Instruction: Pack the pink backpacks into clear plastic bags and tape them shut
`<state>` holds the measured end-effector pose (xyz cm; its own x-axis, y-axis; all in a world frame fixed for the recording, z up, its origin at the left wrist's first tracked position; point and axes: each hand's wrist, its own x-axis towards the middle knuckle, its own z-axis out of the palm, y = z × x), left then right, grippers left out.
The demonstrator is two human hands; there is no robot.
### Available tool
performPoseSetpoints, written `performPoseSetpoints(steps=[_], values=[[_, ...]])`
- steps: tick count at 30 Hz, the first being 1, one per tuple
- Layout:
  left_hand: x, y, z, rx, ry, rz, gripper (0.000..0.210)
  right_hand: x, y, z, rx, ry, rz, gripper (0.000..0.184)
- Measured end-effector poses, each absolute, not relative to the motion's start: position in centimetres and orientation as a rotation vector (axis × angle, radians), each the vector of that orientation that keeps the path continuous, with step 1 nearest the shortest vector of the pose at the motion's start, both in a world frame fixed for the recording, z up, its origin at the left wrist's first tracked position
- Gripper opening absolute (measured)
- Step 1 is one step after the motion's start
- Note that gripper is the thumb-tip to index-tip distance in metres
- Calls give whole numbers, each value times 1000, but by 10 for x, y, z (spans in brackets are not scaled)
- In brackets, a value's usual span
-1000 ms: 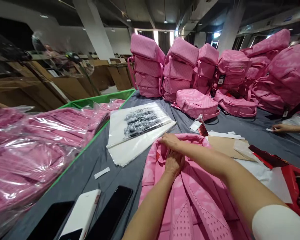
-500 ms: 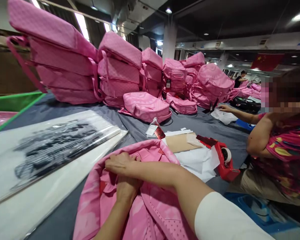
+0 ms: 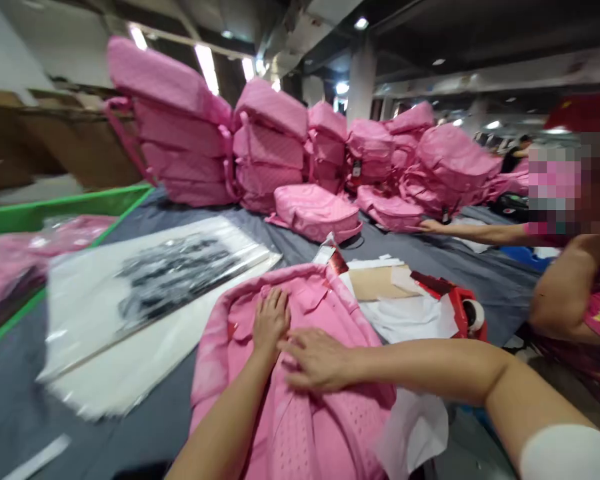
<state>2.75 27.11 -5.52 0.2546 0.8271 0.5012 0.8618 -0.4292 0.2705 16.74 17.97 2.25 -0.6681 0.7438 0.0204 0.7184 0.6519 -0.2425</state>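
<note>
A dark grey cloth (image 3: 150, 433) covers the table around both hands, in a large room with lit ceiling lamps (image 3: 361, 23). Well beyond the hands stand stacked pink backpacks (image 3: 270, 147); a green-edged bin (image 3: 70, 203) lies far to the left hand's left, and printed plastic bags (image 3: 165, 293) nearer on that side. Past the right hand are white paper (image 3: 410, 317), brown card (image 3: 377, 283) and a red tape dispenser (image 3: 463, 313); farther off, a co-worker's hand (image 3: 433, 227) reaches in.

The pink backpack (image 3: 325, 310) lies strap side up, directly under both hands. The left hand (image 3: 271, 317) points away from the person, its fingers straight and close together on the back panel. Just beside and nearer, the right hand (image 3: 317, 360) points leftward over the straps, its fingers loosely parted.

Motion blurs the right fingertips; whether that palm touches the fabric cannot be told. The frame cuts off the backpack's near end, and the bags' print is illegible.
</note>
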Motion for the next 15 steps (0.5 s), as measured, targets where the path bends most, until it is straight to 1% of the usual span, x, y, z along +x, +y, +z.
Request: performPoseSetpoints(steps=[1, 3, 5, 7, 8, 10, 13, 15], values=[[30, 265, -45, -2408, -1720, -995, 49, 177, 176, 18, -1279, -2769, 324, 55], [32, 249, -24, -2414, -1828, -1087, 43, 183, 178, 5, -1368, -2758, 242, 46], [31, 223, -4, -2618, -1876, -1109, 36, 178, 185, -9, -1376, -2737, 196, 43], [26, 185, 18, -2950, -1792, -1136, 38, 172, 191, -19, -1351, -2726, 221, 44], [24, 164, 27, -3165, -1664, -1100, 40, 170, 193, -21, -1342, -2719, 240, 46], [21, 126, 39, -3459, -1372, -877, 42, 169, 194, -23, -1340, -2686, 247, 47], [28, 98, 26, -3450, -1061, -541, 41, 171, 197, -21, -1339, -2628, 214, 44], [36, 101, 3, -3366, -929, -457, 41, 172, 201, -17, -1370, -2571, 215, 42]])
